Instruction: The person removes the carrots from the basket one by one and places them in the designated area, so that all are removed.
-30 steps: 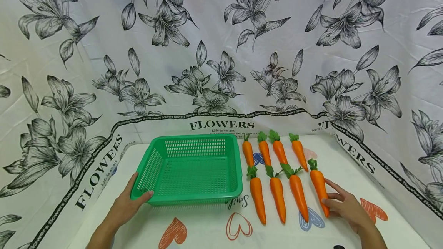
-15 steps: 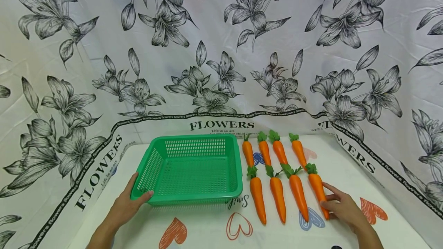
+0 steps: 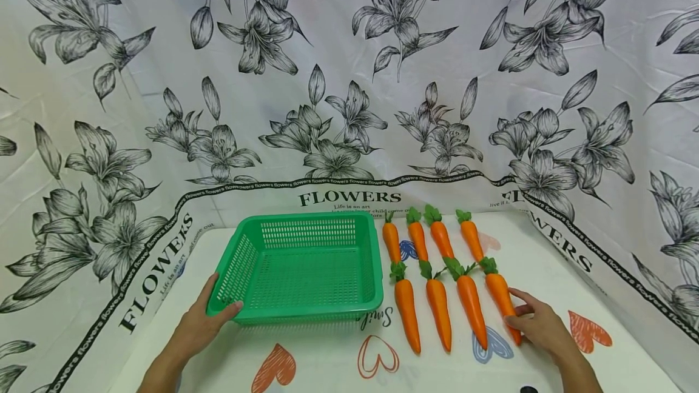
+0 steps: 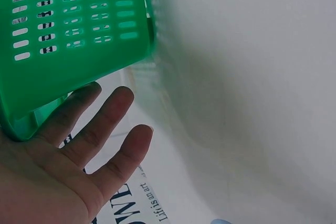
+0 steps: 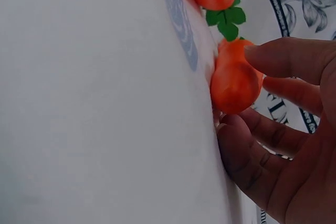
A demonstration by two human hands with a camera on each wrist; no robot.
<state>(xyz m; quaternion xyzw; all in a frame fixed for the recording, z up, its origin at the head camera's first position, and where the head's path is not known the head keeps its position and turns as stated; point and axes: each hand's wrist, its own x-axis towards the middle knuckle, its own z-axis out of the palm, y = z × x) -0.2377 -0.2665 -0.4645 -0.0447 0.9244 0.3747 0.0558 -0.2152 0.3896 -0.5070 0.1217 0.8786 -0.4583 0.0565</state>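
Note:
My left hand holds the near left corner of a green plastic basket. Its thumb lies over the front rim, and in the left wrist view several fingers spread beside the slotted wall. At the right, my right hand has its thumb and fingers about the lower part of an orange carrot with a green leafy top, which lies on the table. Seen from the right wrist, the thumb touches that carrot on one side, with fingers on the other.
Three more carrots lie in the front row, left of the held one. Behind them is a back row of carrots. The white cloth bears printed hearts. A flowered curtain rises behind and at both sides.
My right hand has shifted the carrot slightly left and toward me, so its leaves now sit near the tip of the carrot behind. The left hand and basket have stayed put.

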